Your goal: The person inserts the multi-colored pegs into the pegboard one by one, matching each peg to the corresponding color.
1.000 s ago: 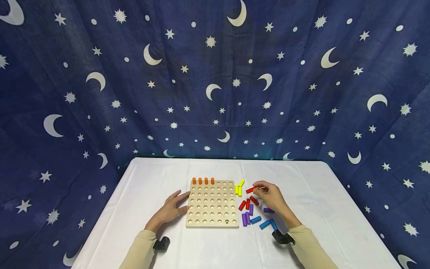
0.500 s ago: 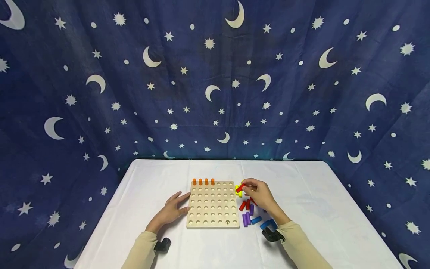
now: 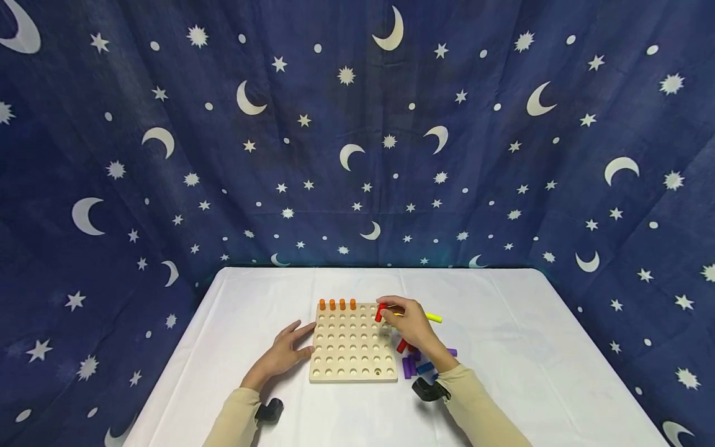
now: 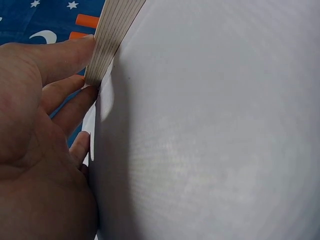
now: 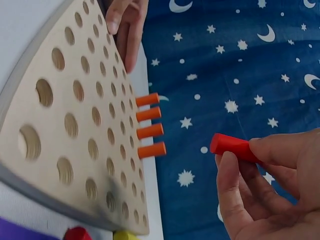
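Observation:
A red peg (image 3: 380,312) is pinched between the thumb and fingers of my right hand (image 3: 410,323), above the far right part of the wooden pegboard (image 3: 353,376). In the right wrist view the red peg (image 5: 232,146) is tilted and apart from the board's holes. Orange pegs (image 3: 337,305) stand upright in the far row, starting at the left corner. My left hand (image 3: 282,351) rests beside the board's left edge, fingers spread; in the left wrist view its thumb and fingertips touch the board's layered side (image 4: 112,37).
Right of the board lie loose purple pegs (image 3: 409,366), blue pegs (image 3: 426,367), more red pegs (image 3: 402,346) and a yellow peg (image 3: 434,318), partly hidden by my right hand and arm. A white cloth (image 3: 503,347) covers the table; a starry curtain (image 3: 357,124) hangs behind.
My right hand has moved left with the red peg, from the loose pegs to over the board, turning the peg more upright. My left hand has stayed at the board's edge.

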Demonstrator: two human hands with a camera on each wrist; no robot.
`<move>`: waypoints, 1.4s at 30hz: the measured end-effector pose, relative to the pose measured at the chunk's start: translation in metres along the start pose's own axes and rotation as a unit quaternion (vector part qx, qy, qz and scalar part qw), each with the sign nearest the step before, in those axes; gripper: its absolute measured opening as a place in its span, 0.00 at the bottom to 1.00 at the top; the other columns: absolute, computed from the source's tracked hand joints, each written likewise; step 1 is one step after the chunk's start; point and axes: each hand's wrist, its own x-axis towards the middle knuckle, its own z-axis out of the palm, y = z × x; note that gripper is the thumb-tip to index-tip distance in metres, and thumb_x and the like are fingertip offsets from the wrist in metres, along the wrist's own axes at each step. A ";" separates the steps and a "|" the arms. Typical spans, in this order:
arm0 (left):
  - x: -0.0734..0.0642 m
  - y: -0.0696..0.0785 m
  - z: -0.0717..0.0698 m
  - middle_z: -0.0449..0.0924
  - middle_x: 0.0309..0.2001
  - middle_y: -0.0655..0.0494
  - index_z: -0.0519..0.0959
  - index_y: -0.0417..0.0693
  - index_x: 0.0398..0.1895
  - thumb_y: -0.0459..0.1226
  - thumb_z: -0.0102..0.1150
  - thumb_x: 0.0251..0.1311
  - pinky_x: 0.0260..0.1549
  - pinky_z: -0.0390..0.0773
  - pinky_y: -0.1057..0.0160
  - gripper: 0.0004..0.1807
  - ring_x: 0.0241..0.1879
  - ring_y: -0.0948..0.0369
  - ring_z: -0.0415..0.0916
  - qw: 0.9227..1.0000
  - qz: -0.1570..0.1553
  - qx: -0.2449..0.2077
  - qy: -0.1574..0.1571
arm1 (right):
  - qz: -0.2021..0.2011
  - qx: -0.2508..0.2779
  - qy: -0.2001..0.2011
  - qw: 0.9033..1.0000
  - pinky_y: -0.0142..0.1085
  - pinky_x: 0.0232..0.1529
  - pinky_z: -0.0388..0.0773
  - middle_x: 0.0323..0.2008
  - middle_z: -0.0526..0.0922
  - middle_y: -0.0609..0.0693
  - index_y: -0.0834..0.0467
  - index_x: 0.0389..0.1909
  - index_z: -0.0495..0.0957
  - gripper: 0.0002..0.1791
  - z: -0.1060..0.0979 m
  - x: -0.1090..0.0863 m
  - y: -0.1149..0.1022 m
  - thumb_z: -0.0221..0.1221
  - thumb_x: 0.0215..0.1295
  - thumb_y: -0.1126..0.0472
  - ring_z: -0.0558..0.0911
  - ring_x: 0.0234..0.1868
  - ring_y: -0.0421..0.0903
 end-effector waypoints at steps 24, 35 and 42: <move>0.001 0.000 0.000 0.56 0.75 0.39 0.71 0.59 0.69 0.47 0.66 0.58 0.66 0.52 0.27 0.33 0.74 0.35 0.49 1.000 0.002 0.000 0.001 | -0.022 0.025 -0.036 0.999 0.29 0.39 0.82 0.41 0.86 0.59 0.64 0.48 0.82 0.14 0.051 0.017 -0.002 0.65 0.61 0.66 0.86 0.41 0.49; 0.001 0.000 -0.003 0.56 0.74 0.37 0.71 0.57 0.69 0.47 0.66 0.59 0.67 0.51 0.27 0.32 0.74 0.34 0.49 1.000 0.015 -0.001 -0.003 | -0.018 0.061 -0.017 0.998 0.28 0.39 0.80 0.37 0.87 0.57 0.60 0.41 0.82 0.12 0.073 0.023 -0.004 0.70 0.57 0.63 0.85 0.37 0.44; 0.000 0.002 -0.003 0.57 0.74 0.36 0.71 0.56 0.68 0.46 0.66 0.59 0.67 0.52 0.27 0.32 0.74 0.34 0.50 1.000 0.019 -0.002 -0.004 | -0.006 0.042 -0.001 0.999 0.27 0.34 0.80 0.36 0.87 0.54 0.57 0.40 0.83 0.10 0.089 0.029 -0.003 0.70 0.57 0.63 0.84 0.35 0.40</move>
